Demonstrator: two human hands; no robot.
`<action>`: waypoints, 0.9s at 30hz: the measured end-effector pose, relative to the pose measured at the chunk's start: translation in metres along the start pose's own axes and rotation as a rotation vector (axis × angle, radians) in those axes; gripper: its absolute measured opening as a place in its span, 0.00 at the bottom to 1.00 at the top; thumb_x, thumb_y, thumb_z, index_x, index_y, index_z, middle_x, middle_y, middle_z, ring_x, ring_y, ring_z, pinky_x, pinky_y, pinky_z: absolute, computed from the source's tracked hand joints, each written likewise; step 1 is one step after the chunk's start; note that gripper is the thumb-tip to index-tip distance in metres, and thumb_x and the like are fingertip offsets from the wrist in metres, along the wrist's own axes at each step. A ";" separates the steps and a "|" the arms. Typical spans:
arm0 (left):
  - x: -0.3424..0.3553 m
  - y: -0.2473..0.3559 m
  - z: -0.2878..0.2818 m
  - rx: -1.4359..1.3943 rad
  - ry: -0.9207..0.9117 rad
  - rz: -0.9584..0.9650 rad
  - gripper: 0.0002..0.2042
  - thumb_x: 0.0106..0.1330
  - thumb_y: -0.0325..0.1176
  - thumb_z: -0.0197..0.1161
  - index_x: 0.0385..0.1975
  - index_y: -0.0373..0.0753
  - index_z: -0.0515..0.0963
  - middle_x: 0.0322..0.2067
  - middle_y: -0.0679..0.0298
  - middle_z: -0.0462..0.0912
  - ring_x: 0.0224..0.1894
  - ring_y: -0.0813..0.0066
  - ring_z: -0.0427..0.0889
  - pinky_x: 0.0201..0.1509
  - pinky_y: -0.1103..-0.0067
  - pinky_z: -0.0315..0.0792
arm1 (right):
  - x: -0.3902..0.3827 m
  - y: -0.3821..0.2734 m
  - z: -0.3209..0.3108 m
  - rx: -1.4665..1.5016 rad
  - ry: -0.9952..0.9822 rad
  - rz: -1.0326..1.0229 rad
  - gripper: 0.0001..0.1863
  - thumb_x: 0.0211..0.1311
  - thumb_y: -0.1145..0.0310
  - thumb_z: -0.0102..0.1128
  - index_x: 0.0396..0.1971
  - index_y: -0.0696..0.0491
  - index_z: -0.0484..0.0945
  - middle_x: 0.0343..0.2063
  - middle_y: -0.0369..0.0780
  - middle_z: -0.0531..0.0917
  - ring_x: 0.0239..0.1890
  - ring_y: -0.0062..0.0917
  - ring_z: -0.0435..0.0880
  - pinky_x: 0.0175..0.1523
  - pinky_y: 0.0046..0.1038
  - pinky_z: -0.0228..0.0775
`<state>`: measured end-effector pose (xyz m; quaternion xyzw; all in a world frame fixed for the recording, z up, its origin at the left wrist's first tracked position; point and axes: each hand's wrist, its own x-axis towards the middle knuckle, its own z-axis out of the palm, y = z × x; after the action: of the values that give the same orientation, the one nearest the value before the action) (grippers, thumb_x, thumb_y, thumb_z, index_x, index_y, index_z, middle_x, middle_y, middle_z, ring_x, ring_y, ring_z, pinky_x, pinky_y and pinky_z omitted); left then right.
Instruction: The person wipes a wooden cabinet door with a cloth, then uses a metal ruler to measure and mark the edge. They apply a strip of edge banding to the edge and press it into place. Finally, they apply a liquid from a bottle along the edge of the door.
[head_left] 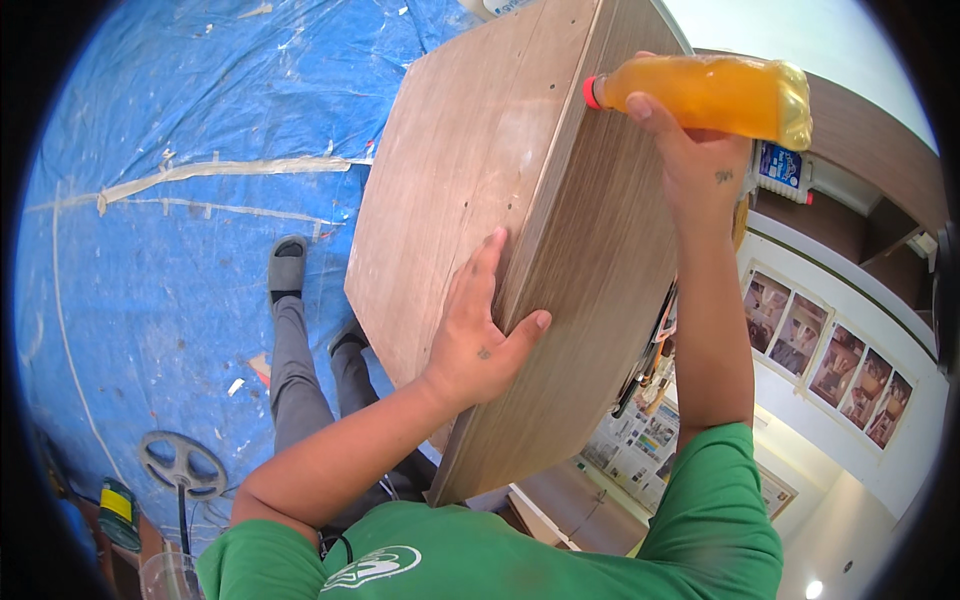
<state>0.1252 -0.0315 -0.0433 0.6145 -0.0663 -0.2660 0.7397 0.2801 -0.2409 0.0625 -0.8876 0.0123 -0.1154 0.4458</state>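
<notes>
1. Left hand [478, 335] at frame centre, fingers spread and pressed flat on the wooden cabinet box [500, 230], thumb hooked over its front edge.
2. Right hand [700, 165] in the upper right, wrapped around an orange liquid bottle [715, 95] with its red cap touching the box's top edge.
3. Box tilted over the blue tarp [180, 180], above the grey-trousered legs [300, 370] (feet at centre left).
4. Likely risk: only a flat palm steadying the box, so a slide toward the legs.
5. Also likely: drips running down the panel if squeezed unevenly.
</notes>
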 end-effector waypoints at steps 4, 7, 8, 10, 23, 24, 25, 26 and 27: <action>0.000 0.000 0.000 -0.002 -0.013 -0.005 0.45 0.69 0.42 0.70 0.78 0.30 0.51 0.71 0.39 0.64 0.74 0.46 0.63 0.78 0.60 0.56 | 0.016 0.011 -0.004 -0.024 -0.001 0.004 0.23 0.58 0.72 0.80 0.51 0.58 0.79 0.44 0.39 0.88 0.47 0.24 0.87 0.56 0.28 0.80; -0.001 0.002 -0.001 0.005 -0.044 0.001 0.45 0.71 0.44 0.67 0.78 0.29 0.48 0.73 0.38 0.61 0.75 0.41 0.61 0.78 0.58 0.56 | 0.034 0.025 -0.016 -0.036 0.031 -0.008 0.26 0.60 0.74 0.78 0.56 0.57 0.75 0.48 0.41 0.86 0.53 0.28 0.86 0.60 0.31 0.79; -0.001 0.002 -0.001 0.004 -0.043 -0.005 0.45 0.71 0.44 0.68 0.78 0.29 0.48 0.73 0.38 0.61 0.75 0.41 0.61 0.78 0.57 0.56 | 0.037 0.022 -0.011 0.018 0.041 0.000 0.26 0.60 0.74 0.78 0.56 0.57 0.75 0.47 0.41 0.86 0.52 0.28 0.86 0.60 0.30 0.79; -0.001 0.003 -0.001 0.005 -0.043 -0.013 0.45 0.70 0.44 0.68 0.78 0.29 0.48 0.73 0.38 0.61 0.75 0.41 0.61 0.78 0.57 0.56 | 0.034 0.017 -0.008 -0.034 0.041 0.009 0.25 0.59 0.72 0.80 0.53 0.57 0.77 0.45 0.39 0.87 0.50 0.26 0.87 0.58 0.29 0.80; -0.003 0.000 0.002 -0.011 -0.024 -0.007 0.45 0.70 0.43 0.69 0.78 0.29 0.50 0.74 0.39 0.61 0.75 0.43 0.61 0.79 0.59 0.55 | 0.038 0.013 -0.015 -0.255 0.032 -0.005 0.20 0.61 0.61 0.79 0.48 0.53 0.81 0.42 0.39 0.89 0.42 0.28 0.87 0.51 0.29 0.79; -0.003 0.001 0.002 -0.009 -0.022 -0.010 0.45 0.70 0.43 0.69 0.78 0.29 0.50 0.74 0.39 0.61 0.75 0.43 0.61 0.79 0.59 0.55 | 0.035 0.015 -0.017 -0.274 0.020 0.036 0.25 0.55 0.63 0.84 0.48 0.57 0.81 0.41 0.38 0.89 0.43 0.22 0.88 0.53 0.27 0.80; -0.003 0.001 0.002 -0.010 -0.027 -0.017 0.45 0.70 0.43 0.69 0.78 0.29 0.50 0.74 0.39 0.61 0.75 0.43 0.61 0.79 0.59 0.55 | 0.024 0.015 -0.019 -0.216 -0.015 0.051 0.25 0.57 0.67 0.82 0.50 0.57 0.80 0.44 0.39 0.88 0.46 0.23 0.87 0.55 0.27 0.80; -0.002 0.001 0.000 -0.010 -0.013 -0.029 0.45 0.70 0.43 0.68 0.78 0.29 0.50 0.74 0.39 0.61 0.75 0.43 0.61 0.79 0.59 0.55 | 0.008 0.004 -0.009 -0.146 -0.066 0.061 0.25 0.58 0.70 0.81 0.53 0.57 0.78 0.47 0.41 0.88 0.49 0.24 0.87 0.58 0.28 0.79; -0.002 0.000 0.000 -0.010 -0.012 -0.038 0.44 0.70 0.42 0.68 0.78 0.29 0.50 0.74 0.39 0.61 0.76 0.43 0.61 0.79 0.59 0.55 | -0.005 -0.006 -0.004 -0.083 -0.105 0.075 0.26 0.59 0.73 0.79 0.55 0.58 0.77 0.50 0.43 0.87 0.52 0.25 0.87 0.61 0.29 0.79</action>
<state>0.1241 -0.0305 -0.0426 0.6102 -0.0577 -0.2839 0.7374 0.2742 -0.2398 0.0685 -0.9091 0.0269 -0.0514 0.4124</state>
